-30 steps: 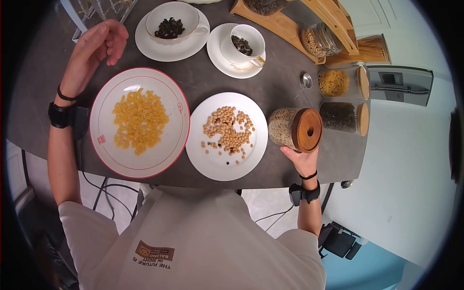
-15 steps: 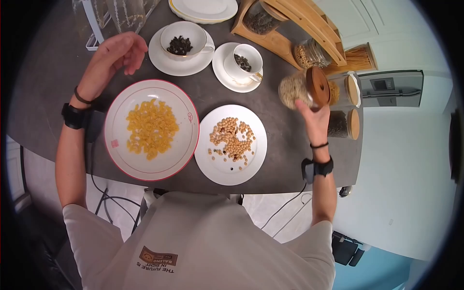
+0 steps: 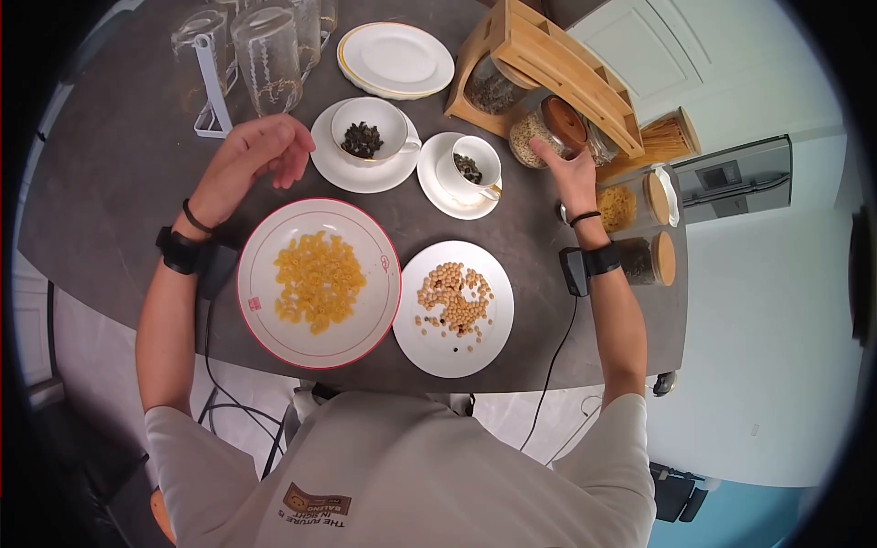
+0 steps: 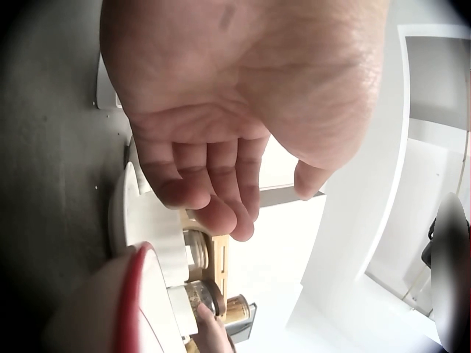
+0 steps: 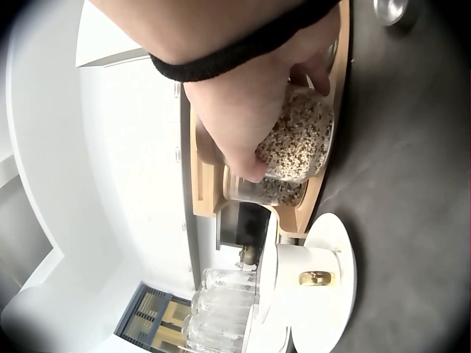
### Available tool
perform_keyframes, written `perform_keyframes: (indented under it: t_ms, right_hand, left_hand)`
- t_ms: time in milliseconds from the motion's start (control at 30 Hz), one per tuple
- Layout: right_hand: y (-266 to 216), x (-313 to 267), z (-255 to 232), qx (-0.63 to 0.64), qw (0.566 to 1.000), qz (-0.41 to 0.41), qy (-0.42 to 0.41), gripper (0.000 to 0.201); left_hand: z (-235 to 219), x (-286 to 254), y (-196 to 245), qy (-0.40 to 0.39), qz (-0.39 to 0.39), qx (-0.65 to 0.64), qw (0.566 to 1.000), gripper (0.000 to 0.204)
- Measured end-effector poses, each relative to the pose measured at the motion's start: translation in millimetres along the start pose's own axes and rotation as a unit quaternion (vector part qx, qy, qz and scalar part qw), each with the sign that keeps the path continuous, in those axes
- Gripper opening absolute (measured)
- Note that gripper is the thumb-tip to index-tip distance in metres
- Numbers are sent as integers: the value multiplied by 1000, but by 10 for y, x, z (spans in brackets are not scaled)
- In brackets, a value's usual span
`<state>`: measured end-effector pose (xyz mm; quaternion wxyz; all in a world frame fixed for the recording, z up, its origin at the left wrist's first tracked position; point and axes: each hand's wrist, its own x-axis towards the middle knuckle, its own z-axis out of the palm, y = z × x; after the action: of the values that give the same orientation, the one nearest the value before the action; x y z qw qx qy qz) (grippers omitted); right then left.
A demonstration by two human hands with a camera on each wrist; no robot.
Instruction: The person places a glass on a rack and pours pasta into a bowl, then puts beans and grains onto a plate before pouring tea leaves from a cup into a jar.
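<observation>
My right hand (image 3: 574, 181) grips a glass jar of pale mixed grains (image 3: 527, 139) with a wooden lid (image 3: 564, 124), at the front of the wooden rack (image 3: 521, 38). In the right wrist view its thumb and fingers wrap the jar's glass (image 5: 298, 136), close beside another jar of dark contents (image 5: 283, 193). My left hand (image 3: 256, 157) hovers near the cup of dark tea leaves (image 3: 364, 140), its fingers loosely bent and holding nothing. In the left wrist view the palm (image 4: 243, 81) faces the camera.
A red-rimmed plate of yellow pasta (image 3: 320, 283) and a white plate of soybeans (image 3: 461, 306) lie near the table's front edge. A second teacup (image 3: 469, 169) stands between them and the rack. Jars of pasta (image 3: 630, 203) and dark contents (image 3: 644, 260) lie at right; glasses (image 3: 267, 59) stand back left.
The right hand has carried the grain jar from beside the soybean plate up and back to the wooden rack. The left hand stays loosely bent by the teacup. The head view has shifted.
</observation>
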<state>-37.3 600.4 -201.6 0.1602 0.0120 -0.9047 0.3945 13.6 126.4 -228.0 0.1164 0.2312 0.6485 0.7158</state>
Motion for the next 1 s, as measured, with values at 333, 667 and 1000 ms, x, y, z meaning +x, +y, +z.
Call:
perform_keyframes:
  t_ms: [333, 667, 1000]
  right_hand:
    - [189, 263, 150, -18, 998, -48, 35, 72]
    - [32, 50, -138, -106, 992, -67, 33, 65]
    - [-424, 45, -287, -293, 928, -225, 48, 38]
  left_hand:
    - [17, 0, 18, 3, -4, -4, 1000, 42]
    - [17, -3, 25, 5, -18, -10, 1000, 45]
    - [55, 1, 44, 14, -22, -1, 1000, 43]
